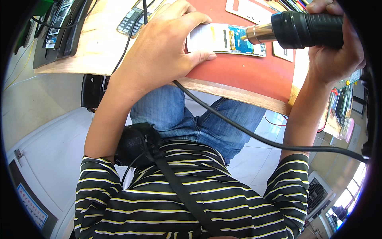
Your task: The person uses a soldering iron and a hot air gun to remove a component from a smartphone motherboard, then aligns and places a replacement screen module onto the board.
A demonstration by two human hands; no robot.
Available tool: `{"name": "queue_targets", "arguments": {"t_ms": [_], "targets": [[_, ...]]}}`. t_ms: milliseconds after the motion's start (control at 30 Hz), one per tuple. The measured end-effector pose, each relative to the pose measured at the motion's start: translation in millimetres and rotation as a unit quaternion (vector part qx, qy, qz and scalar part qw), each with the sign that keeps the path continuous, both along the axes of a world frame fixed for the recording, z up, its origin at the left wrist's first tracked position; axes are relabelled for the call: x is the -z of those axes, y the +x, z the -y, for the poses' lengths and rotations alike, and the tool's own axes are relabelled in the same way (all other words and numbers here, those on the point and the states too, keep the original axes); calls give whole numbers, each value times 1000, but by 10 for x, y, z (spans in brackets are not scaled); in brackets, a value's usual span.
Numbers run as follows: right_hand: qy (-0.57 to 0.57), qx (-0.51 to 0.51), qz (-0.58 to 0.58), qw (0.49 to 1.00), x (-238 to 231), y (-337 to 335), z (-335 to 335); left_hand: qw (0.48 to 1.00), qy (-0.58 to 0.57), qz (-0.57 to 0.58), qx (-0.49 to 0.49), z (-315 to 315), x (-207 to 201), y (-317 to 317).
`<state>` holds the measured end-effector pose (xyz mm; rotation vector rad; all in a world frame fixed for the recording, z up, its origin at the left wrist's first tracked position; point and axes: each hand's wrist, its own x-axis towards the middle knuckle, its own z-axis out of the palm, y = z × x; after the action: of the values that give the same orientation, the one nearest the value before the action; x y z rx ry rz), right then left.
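Observation:
An opened phone (pixel 207 38) lies on a red mat (pixel 238 72), its blue circuit board (pixel 237 35) bared at the right end. My left hand (pixel 169 40) grips the phone's left end, thumb along the near edge and fingers along the far edge. In my right hand (pixel 336 55) is a black hot air gun (pixel 306 30), its fingers wrapped round the handle. The gun's metal nozzle (pixel 259 34) points left, over the circuit board; whether it touches the board I cannot tell.
A pale phone frame (pixel 248 12) lies beyond the phone, and a white piece (pixel 283 52) sits to its right. Another circuit board (pixel 130 22) is past my left hand. A black cable (pixel 238 124) crosses over my lap below the wooden table edge (pixel 234 92).

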<state>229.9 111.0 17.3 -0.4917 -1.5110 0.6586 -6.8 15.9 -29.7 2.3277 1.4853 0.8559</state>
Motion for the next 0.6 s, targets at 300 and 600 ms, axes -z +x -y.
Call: {"name": "queue_targets", "arguments": {"t_ms": [300, 600], "targets": [[27, 11, 67, 997, -115, 123, 95, 1000, 11, 3, 17, -58, -146, -102], [-78, -36, 23, 996, -29, 82, 174, 882, 461, -23, -95, -942, -1595, -605]]}}
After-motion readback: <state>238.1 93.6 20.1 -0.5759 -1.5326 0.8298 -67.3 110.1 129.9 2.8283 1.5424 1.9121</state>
